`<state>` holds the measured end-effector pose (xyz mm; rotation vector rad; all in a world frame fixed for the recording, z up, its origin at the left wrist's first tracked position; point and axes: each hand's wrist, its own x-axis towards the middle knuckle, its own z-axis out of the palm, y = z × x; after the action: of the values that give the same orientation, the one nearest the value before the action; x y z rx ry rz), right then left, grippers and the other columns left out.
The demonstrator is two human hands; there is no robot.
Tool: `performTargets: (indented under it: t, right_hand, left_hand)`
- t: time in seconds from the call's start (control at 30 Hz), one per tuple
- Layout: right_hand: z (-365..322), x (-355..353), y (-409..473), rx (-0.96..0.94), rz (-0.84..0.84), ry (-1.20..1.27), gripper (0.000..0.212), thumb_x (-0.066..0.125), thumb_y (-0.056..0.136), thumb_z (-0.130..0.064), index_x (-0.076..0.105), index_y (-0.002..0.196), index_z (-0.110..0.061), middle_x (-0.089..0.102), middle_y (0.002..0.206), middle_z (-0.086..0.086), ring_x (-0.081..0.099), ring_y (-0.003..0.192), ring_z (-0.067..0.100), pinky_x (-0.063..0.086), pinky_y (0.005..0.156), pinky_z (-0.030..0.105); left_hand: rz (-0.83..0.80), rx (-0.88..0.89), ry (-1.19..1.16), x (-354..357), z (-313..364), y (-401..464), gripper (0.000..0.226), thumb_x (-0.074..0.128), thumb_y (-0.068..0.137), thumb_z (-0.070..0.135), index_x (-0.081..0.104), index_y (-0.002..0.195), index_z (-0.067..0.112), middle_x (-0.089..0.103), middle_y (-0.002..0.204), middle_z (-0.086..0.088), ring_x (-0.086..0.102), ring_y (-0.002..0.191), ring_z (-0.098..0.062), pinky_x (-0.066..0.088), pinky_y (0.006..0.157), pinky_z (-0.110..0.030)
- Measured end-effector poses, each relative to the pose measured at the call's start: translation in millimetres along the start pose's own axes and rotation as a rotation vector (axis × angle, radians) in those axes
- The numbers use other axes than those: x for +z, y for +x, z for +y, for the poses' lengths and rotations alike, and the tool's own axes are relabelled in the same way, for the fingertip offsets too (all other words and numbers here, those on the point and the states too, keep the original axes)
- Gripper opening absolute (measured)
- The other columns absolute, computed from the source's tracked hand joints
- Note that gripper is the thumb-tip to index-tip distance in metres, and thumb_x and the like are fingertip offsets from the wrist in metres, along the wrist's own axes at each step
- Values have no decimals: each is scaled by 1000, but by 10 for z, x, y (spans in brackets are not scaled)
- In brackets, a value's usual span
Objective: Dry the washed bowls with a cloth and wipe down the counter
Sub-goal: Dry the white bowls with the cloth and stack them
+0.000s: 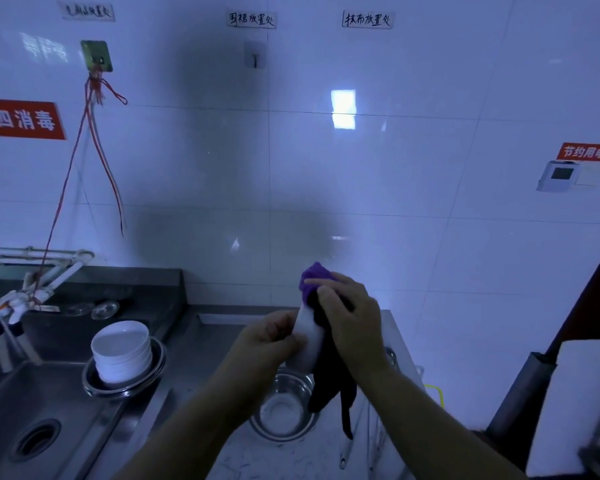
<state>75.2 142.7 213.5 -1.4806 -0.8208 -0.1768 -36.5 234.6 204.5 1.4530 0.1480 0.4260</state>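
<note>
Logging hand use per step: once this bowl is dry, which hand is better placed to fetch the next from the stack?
Probably left: left hand is nearer the stacked bowls; right hand grips the cloth.

Steel counter [201,344] carries a bowl stack [122,355] in a metal basin [94,384], apparently.

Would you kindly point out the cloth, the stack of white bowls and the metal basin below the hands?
cloth [314,276]: head view, purple bunched top end.
stack of white bowls [122,355]: head view, side of the stack.
metal basin [274,407]: head view, inner bottom.
</note>
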Motion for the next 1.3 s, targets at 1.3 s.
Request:
performTargets:
  t: [1.3]
  right_hand:
    - [69,-102,-11,-486,-11,-458,32,52,91,-23,70,105,0,65,109,11,53,100,23,44,89,24]
  left_hand:
    - [135,-92,-561,-165,-12,249,26,53,76,8,71,93,1,72,95,-19,71,81,-24,59,69,-29]
